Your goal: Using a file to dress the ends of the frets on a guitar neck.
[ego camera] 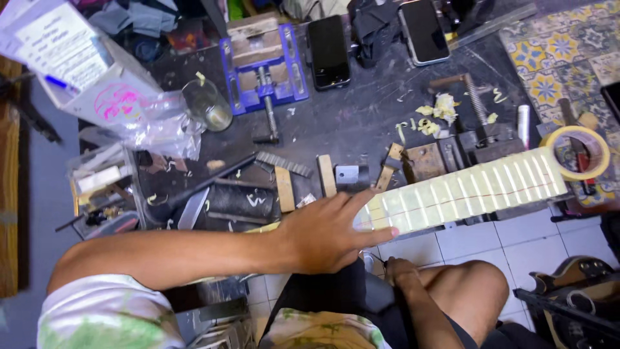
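I see a dark, scuffed table (pixel 361 123) crowded from edge to edge, with tiled floor (pixel 529 239) below its near edge. The taped neck (pixel 462 192), a long guitar neck wrapped in pale masking tape with a thin red line drawn along it, lies across the near right part of the table. Its right end meets a tape roll (pixel 584 153); its left end sits under my left fingers.

My left hand (pixel 332 231) lies flat and spread, fingertips pressing the neck's near end; it is not closed around anything. My right hand (pixel 399 270) hangs low by my knee, below the table edge. It seems loosely curled, but I cannot tell whether it holds anything.

I judge the neck stiff and light, wooden, with the tape giving fair grip. Its length makes it lever easily, so I would take it along both long edges near the middle, not by one end.

Room is tight. A clamp (pixel 481 132) and metal blocks (pixel 426 161) sit touching the neck's far side, with wood shavings (pixel 439 110) beyond. A blue vise (pixel 263 68) and two phones (pixel 328 52) occupy the far table. A glass (pixel 208 103) stands at the left, near a plastic bag (pixel 155 123). The only open room is toward me, past the near edge, over the floor.
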